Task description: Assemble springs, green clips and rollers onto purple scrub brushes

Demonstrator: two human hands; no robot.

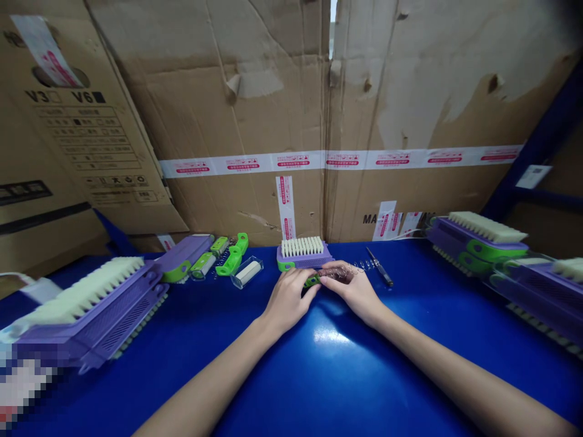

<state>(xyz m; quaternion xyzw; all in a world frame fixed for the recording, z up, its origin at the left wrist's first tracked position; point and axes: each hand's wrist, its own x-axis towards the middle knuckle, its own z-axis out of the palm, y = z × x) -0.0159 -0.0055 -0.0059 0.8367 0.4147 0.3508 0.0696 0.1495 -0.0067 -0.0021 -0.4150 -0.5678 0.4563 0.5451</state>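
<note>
Head view: the left hand (289, 297) is pinching a small bright-green plastic part (312, 280) before the purple, white-bristled brush (302, 252); the right hand (353, 290) is closing its fingers around a thin coiled metal spring (337, 272).

Table (337, 376) — glossy; cardboard (246, 109) — matt, torn.

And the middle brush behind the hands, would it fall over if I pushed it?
Probably not: the brush sits low and looks wider than it is tall, though its underside is hidden. The purple body looks like hard plastic, so it should feel stiff. The bristles are separate thin tufts, so they might bend a little.
</note>
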